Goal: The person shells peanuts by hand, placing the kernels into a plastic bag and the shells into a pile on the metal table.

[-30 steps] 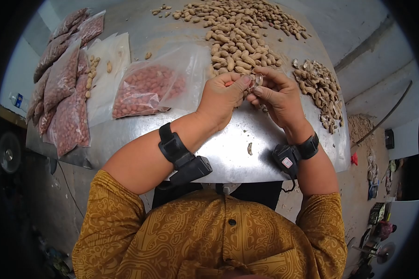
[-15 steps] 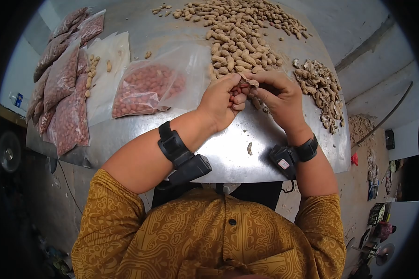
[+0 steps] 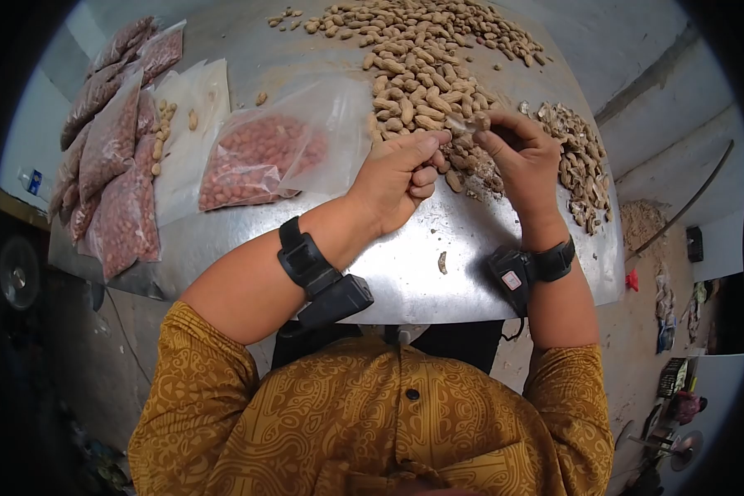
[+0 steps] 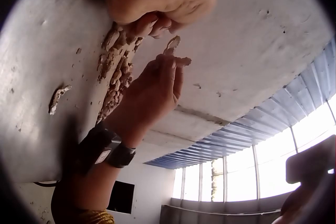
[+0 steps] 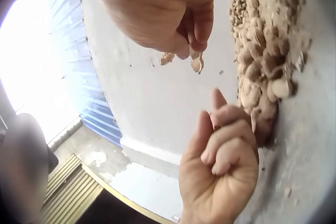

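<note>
My right hand [image 3: 521, 161] pinches split peanut shell halves [image 5: 197, 62] between thumb and fingers, just right of my left hand. My left hand [image 3: 393, 178] has its fingers curled into the palm and the index finger stretched toward the shell. Red kernels showed inside that left hand half a second ago; its folded fingers hide them now. Both hands are over the near end of a pile of unshelled peanuts [image 3: 422, 74]. To the right of the right hand is a heap of broken shells [image 3: 583, 165].
A clear bag of red peanut kernels [image 3: 260, 161] lies on the metal table [image 3: 405, 285], left of the left hand. Several filled bags [image 3: 112, 140] are stacked at the far left. Loose peanuts lie on flat plastic bags [image 3: 194, 157]. A shell scrap [image 3: 442, 263] is near the front edge.
The hands worked together at a peanut, and red kernels showed in the left hand. Now the right hand has moved right with the shell, and the left fingers have closed further.
</note>
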Demonstrator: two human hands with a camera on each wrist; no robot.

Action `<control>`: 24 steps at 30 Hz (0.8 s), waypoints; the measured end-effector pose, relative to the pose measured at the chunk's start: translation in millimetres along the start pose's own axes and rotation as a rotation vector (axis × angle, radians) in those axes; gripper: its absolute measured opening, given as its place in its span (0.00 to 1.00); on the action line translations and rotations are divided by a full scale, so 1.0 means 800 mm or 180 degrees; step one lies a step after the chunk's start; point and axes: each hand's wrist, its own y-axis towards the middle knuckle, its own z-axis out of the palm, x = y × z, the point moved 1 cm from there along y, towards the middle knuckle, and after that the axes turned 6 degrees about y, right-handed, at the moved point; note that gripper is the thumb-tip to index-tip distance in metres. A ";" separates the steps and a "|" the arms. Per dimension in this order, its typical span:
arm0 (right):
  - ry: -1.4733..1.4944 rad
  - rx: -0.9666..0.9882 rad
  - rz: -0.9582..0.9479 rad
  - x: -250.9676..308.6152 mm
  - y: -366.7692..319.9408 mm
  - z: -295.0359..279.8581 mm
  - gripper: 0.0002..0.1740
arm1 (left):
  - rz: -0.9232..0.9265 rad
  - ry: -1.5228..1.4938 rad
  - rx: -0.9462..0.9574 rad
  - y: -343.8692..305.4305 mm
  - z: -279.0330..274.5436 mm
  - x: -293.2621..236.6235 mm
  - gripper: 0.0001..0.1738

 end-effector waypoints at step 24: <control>-0.2474 -0.0588 -0.1123 -0.013 0.032 -0.093 0.17 | -0.1539 0.9156 0.1613 0.035 0.035 -0.128 0.08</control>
